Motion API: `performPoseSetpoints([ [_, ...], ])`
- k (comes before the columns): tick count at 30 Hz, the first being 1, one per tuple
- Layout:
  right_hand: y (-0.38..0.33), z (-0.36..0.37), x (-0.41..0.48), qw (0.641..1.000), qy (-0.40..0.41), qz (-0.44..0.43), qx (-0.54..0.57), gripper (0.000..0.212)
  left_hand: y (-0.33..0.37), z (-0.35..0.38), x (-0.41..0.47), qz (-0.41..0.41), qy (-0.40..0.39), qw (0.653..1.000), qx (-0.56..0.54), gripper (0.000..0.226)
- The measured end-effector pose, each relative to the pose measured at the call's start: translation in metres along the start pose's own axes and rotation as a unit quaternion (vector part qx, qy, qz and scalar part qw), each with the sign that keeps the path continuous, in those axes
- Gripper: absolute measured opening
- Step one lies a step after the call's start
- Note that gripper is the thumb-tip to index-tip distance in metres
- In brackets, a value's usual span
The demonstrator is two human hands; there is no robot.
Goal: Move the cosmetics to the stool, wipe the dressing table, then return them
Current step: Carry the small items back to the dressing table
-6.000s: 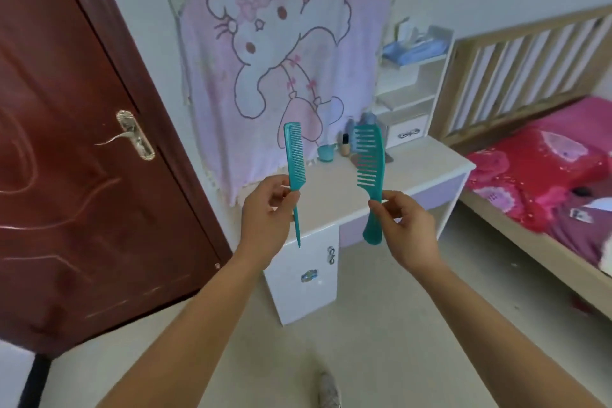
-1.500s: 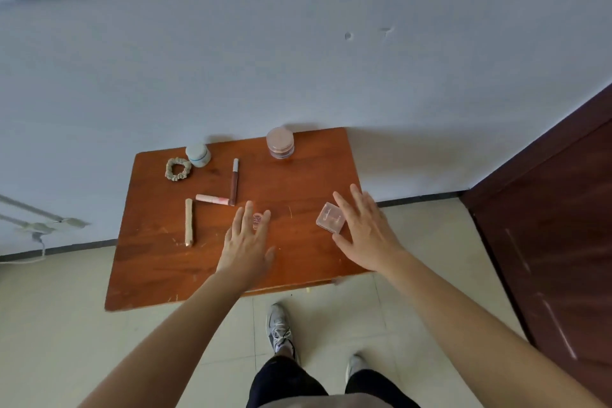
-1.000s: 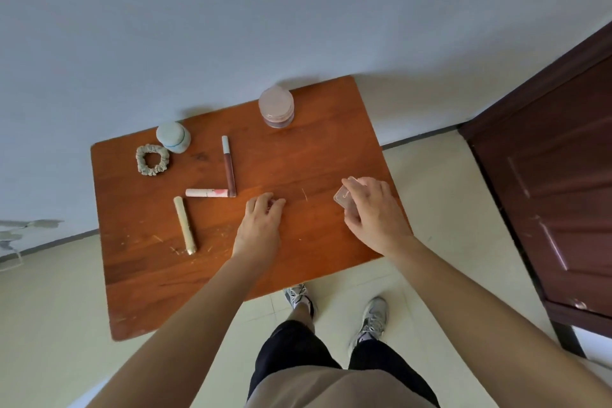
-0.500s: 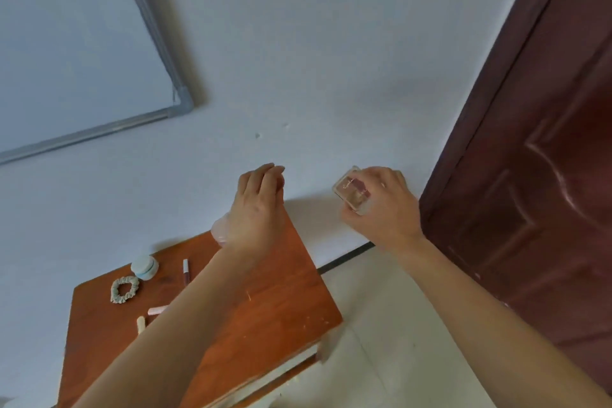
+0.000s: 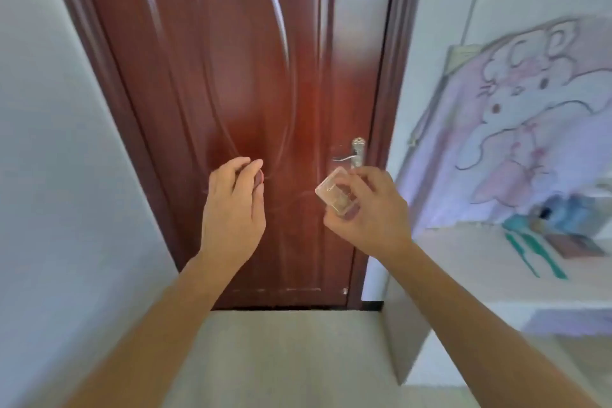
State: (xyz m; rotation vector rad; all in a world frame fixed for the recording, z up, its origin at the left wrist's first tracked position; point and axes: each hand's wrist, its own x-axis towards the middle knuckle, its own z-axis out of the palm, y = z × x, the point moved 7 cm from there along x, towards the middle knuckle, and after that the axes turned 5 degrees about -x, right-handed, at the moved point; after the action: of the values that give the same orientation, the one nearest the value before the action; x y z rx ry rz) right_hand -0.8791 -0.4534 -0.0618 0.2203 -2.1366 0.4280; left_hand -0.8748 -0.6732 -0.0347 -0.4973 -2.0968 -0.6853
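The right hand (image 5: 371, 209) gripping the small clear square plastic case (image 5: 334, 194) and the left hand (image 5: 233, 212) pinching a mostly hidden small reddish item (image 5: 259, 177), both mid-air, should hold firm until each piece rests flat on the white table (image 5: 463, 262) beside the teal combs (image 5: 530, 252).

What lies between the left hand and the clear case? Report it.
Nothing in the head view: between left hand and clear case, only the red-brown door shows behind.

Both bare forearms rise from the lower corners to mid-frame. The left hand (image 5: 233, 209), back to the camera, curls its fingers (image 5: 243, 165) round a small reddish item (image 5: 260, 177), barely visible. The right hand (image 5: 372, 214) pinches a small clear square plastic case (image 5: 334, 194).
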Motion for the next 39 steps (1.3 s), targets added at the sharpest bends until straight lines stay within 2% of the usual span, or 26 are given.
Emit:
performPoseSetpoints([
  [5,0.111,-0.137,-0.04,0.982,0.018,0.079,-0.171,0.046,0.13,0.084,0.008,0.069,-0.065,0.981,-0.168,0.036],
  [9,0.176,-0.231,-0.074,0.955,0.039,0.142,-0.256,0.047,0.234,0.139,0.006,0.129,-0.116,0.953,-0.248,0.029],
  [14,0.265,-0.304,-0.105,0.941,0.037,0.177,-0.288,0.048,0.346,0.208,-0.001,0.167,-0.144,0.93,-0.295,0.027],
  [18,0.35,-0.343,-0.124,0.936,0.031,0.199,-0.29,0.047,0.423,0.275,-0.007,0.163,-0.166,0.923,-0.308,0.025],
  [21,0.407,-0.362,-0.131,0.933,0.023,0.209,-0.291,0.054,0.467,0.325,-0.013,0.162,-0.2,0.919,-0.298,0.024],
  [27,0.501,-0.342,-0.12,0.94,-0.012,0.207,-0.27,0.053,0.481,0.404,-0.003,0.153,-0.225,0.931,-0.243,0.017],
  [32,0.575,-0.26,-0.112,0.939,-0.084,0.241,-0.233,0.046,0.438,0.487,0.006,0.072,-0.264,0.936,-0.221,0.018],
  [35,0.612,-0.203,-0.104,0.939,-0.129,0.23,-0.223,0.045,0.407,0.543,0.013,0.039,-0.278,0.936,-0.213,0.014],
  [39,0.668,-0.136,-0.088,0.923,-0.201,0.238,-0.223,0.046,0.365,0.624,0.025,-0.012,-0.313,0.928,-0.203,0.01],
])
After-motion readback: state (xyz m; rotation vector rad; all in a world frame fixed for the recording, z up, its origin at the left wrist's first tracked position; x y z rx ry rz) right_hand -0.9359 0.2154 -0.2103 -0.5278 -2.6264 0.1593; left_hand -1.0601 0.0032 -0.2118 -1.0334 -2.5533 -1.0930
